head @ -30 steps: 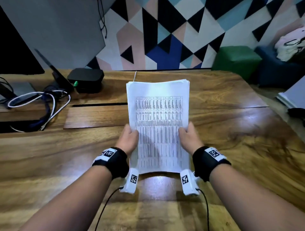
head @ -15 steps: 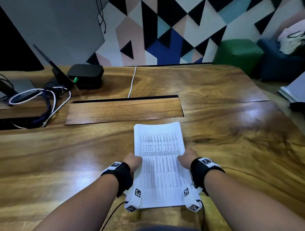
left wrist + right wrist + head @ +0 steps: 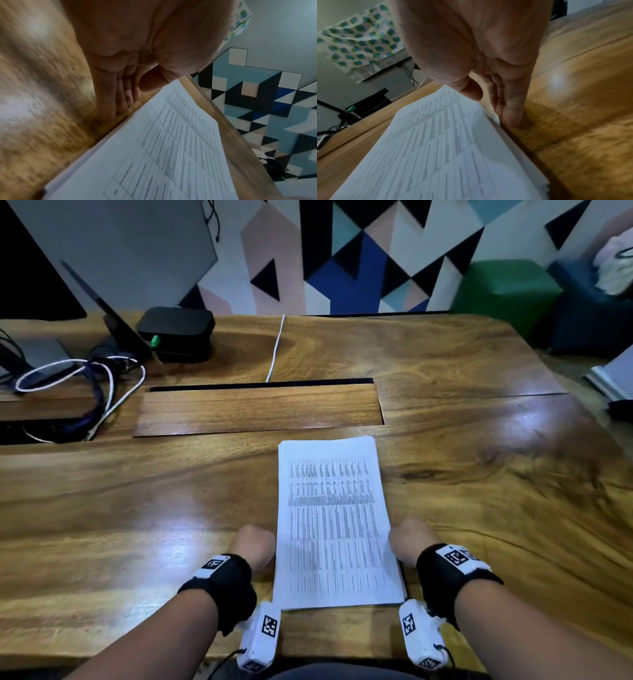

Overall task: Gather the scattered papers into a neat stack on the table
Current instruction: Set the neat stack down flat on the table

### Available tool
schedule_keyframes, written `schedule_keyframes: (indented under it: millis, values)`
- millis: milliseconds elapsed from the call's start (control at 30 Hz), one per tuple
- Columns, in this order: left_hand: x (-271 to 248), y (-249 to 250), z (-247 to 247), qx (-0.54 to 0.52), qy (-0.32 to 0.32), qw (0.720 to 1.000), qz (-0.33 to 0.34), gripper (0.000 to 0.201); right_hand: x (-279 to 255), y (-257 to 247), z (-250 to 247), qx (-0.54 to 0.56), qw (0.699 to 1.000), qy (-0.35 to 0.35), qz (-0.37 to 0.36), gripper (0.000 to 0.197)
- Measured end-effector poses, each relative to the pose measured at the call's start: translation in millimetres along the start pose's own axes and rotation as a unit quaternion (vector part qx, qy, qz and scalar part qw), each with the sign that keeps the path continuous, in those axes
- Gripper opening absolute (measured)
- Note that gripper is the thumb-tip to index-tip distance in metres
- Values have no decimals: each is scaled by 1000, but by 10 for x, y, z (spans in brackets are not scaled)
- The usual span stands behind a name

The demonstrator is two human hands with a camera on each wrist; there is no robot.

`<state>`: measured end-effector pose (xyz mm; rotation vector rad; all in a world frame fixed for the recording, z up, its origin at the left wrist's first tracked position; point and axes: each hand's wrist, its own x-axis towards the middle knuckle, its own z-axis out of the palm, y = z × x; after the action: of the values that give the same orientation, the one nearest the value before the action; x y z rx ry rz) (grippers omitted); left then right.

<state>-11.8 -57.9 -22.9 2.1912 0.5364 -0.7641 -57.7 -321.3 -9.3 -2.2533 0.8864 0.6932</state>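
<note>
I have the stack of papers (image 3: 334, 522) lying flat on the wooden table (image 3: 171, 508), near its front edge and just in front of the inset wooden panel (image 3: 257, 409). My left hand (image 3: 253, 546) and right hand (image 3: 407, 541) flank its long sides with fingers (image 3: 511, 108) straight and pointing down at the table, gripping nothing; the right fingertips touch the stack's edge, the left sit just beside it. I judge this the final squaring step. Next I would press both edges inward lightly, then lift both hands clear without dragging the top sheet.
</note>
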Motion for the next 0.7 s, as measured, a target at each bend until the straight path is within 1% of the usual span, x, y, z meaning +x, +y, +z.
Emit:
schedule_keyframes:
  millis: [33, 67, 133, 167, 233, 267, 300, 333, 400, 433, 500, 567, 633, 700]
  values:
    - [8, -39, 17, -20, -14, 1000, -13, 18, -28, 39, 0, -8, 1000, 3, -3, 25]
    - [-22, -61, 29, -39, -32, 999, -21, 15, -53, 71, 25, -10, 1000, -2, -1, 25]
    - [-64, -111, 97, -44, -51, 997, -24, 29, -67, 105, 114, 0, 1000, -15, 6, 19]
    - [-78, -109, 109, -37, -51, 998, -27, 31, -75, 107, 138, 0, 1000, -18, 6, 20]
    - [-87, -96, 78, -22, -39, 999, -23, 28, -59, 85, 104, -5, 1000, -18, 3, 21]
    - [-75, -85, 35, 8, -34, 999, -13, 22, -40, 64, 63, -5, 1000, -6, 3, 24]
    - [-53, -59, -5, 34, -23, 999, -18, 18, -30, 34, 12, -6, 1000, 11, 1, 28]
    - [-6, -47, -19, 25, -5, 999, -25, 17, -20, 4, -23, -4, 1000, 24, -3, 31]
    - [47, 46, -10, -21, 13, 1000, -19, 20, 5, -72, -52, 5, 999, 33, -10, 30]
    - [78, 122, 4, -13, 12, 1000, -19, 21, 8, -126, -65, 0, 999, 30, -19, 28]
    - [162, 245, 21, -7, 17, 1000, -5, 30, 69, -233, -90, -21, 999, 28, -35, 22]
    - [191, 445, -38, -7, 29, 1000, 8, 27, 167, -385, -173, -24, 998, 45, -38, 20]
    - [239, 604, -81, 12, 43, 999, 24, 25, 235, -532, -257, -4, 998, 58, -33, 18]
    - [302, 702, -82, 24, 22, 999, 18, 29, 310, -620, -283, 7, 998, 50, -25, 19]
